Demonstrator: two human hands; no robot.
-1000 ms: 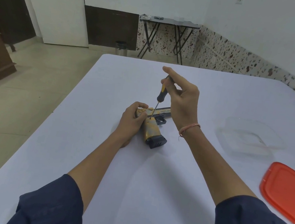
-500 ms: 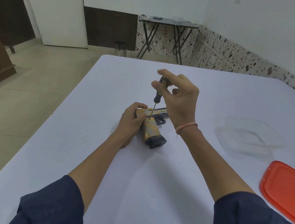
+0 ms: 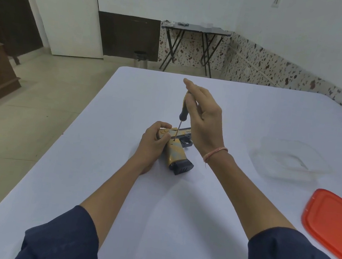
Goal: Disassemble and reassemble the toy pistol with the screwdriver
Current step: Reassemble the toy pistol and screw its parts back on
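A yellow and black toy pistol (image 3: pixel 176 152) lies on its side on the white table (image 3: pixel 125 106), grip pointing toward me. My left hand (image 3: pixel 153 142) grips its rear end, thumb and fingers curled round the yellow slide. A small screwdriver (image 3: pixel 182 113) with a black and yellow handle stands nearly upright, its tip set into the pistol just above the grip. My right hand (image 3: pixel 204 116) holds the handle between thumb and fingers, with the fingers stretched upward. The barrel end is hidden behind my right wrist.
A clear plastic container (image 3: pixel 289 160) sits to the right of the pistol. Its red lid (image 3: pixel 333 222) lies at the right edge nearer me. A folding table (image 3: pixel 195 28) stands by the far wall, and a metal bin (image 3: pixel 140 59) beside it.
My right hand's fingers rolled on the screwdriver handle, from curled round it to stretched upward. The screwdriver stands more upright. My left hand and the pistol stayed put.
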